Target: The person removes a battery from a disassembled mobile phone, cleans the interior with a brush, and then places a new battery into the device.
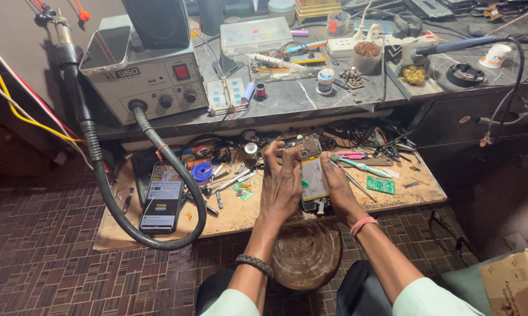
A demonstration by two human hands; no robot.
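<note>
Over the wooden board (404, 202), both hands (308, 184) grip an opened phone (312, 175).

Worn matt wooden board (404, 202), glossy glass smartphone (161, 199), ribbed black rubber hose (109, 193), grey marble shelf (299, 96)

green circuit board (381, 185), pink wristband (363, 225)

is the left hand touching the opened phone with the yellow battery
Touching. The head view shows the left hand wrapped around the left edge of the opened phone with the yellow battery, fingertips on its top end, no gap.
</note>
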